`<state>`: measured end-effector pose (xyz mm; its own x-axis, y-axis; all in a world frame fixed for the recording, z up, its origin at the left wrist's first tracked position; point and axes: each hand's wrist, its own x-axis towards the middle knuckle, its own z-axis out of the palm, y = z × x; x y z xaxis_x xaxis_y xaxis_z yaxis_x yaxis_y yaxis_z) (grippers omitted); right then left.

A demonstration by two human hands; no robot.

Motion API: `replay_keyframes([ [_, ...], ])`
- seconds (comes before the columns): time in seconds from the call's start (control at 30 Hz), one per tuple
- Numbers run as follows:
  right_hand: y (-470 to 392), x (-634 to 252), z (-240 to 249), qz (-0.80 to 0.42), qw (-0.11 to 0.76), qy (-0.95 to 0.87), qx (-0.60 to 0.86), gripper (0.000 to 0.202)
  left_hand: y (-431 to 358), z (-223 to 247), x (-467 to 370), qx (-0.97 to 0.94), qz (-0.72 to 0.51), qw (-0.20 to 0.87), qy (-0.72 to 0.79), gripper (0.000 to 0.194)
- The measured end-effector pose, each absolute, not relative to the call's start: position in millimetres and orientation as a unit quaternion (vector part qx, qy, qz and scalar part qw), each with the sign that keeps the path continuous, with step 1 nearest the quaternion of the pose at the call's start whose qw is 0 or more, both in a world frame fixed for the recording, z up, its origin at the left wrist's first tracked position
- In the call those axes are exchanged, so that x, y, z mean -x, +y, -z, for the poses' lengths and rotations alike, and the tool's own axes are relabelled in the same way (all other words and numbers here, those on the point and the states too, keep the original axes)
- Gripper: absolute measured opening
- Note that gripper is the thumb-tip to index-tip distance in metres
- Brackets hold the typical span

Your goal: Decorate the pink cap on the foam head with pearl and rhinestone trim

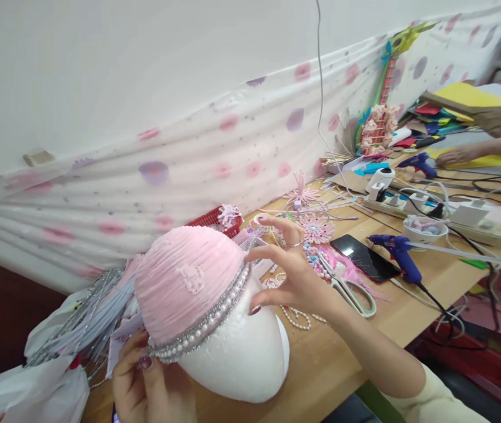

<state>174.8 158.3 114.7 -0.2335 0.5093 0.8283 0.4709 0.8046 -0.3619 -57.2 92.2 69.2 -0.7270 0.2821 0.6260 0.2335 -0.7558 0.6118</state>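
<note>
A pink ribbed cap (188,276) covers the top of a white foam head (241,352). Silver tinsel and a row of white pearls (208,322) run around its lower edge. My left hand (148,376) is at the near left end of this band, its thumb and fingers pinched on the trim. On the far side, my right hand (294,270) has its fingers spread, with the index fingertip touching the band's upper right end and the thumb beside the foam.
Scissors (351,294), a black phone (365,258) and a blue glue gun (397,255) lie right of the foam head. Behind are a red basket (208,218) and a power strip (422,208). Another person's hands (461,154) are at the far right.
</note>
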Motion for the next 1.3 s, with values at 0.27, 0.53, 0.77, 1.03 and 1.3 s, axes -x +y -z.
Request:
replay_keyframes([
  [0.27, 156.5, -175.6, -114.5, -0.006, 0.539, -0.782, 0.313, 0.063, 92.1, -71.5, 55.4, -0.373, -0.843, -0.018, 0.388, 0.019],
  [0.53, 156.9, -174.9, -110.7, 0.019, 0.547, -0.787, 0.285, 0.052, 89.5, -70.5, 56.9, -0.368, -0.848, 0.006, 0.381, 0.019],
  [0.77, 156.0, -176.2, -101.6, 0.017, 0.565, -0.773, 0.288, 0.046, 89.2, -67.2, 54.9, -0.355, -0.844, 0.026, 0.401, 0.027],
  [1.03, 145.5, -177.9, -70.9, -0.056, 0.659, -0.687, 0.302, 0.058, 85.4, -64.9, 52.8, -0.315, -0.866, 0.087, 0.38, 0.025],
  [1.3, 137.8, -176.4, -41.0, -0.141, 0.831, -0.432, 0.322, 0.02, 70.6, -57.8, 47.8, -0.244, -0.882, 0.132, 0.38, 0.022],
])
